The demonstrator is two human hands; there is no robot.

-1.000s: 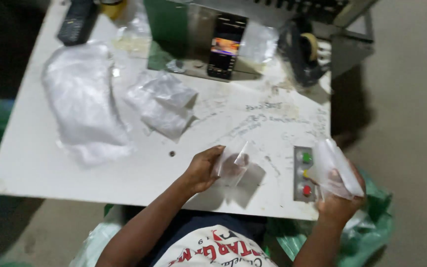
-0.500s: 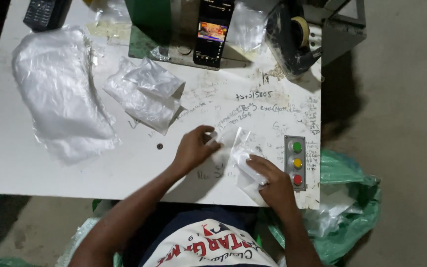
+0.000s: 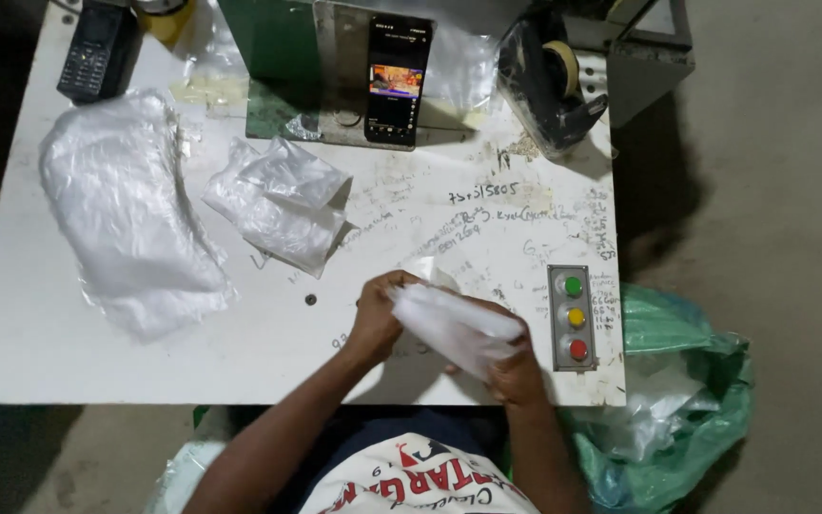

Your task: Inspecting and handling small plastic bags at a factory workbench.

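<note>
Both of my hands hold one small clear plastic bag (image 3: 454, 324) just above the white table (image 3: 145, 362) near its front edge. My left hand (image 3: 378, 319) grips the bag's left end with its fingers curled around it. My right hand (image 3: 511, 366) pinches the bag's right end from below, close to a grey control box (image 3: 572, 317) with green, yellow and red buttons. The bag lies slanted between the hands, white and crumpled.
A long stack of clear plastic bags (image 3: 130, 214) lies at the left and a smaller crumpled pile (image 3: 278, 200) in the middle. A phone (image 3: 397, 81) with a lit screen leans at the back; a tape dispenser (image 3: 554, 81) stands right. A green sack (image 3: 677, 400) hangs right of the table.
My right hand came in from the sack at the right with a bag and met my left hand; both hands have now closed on the bag together.
</note>
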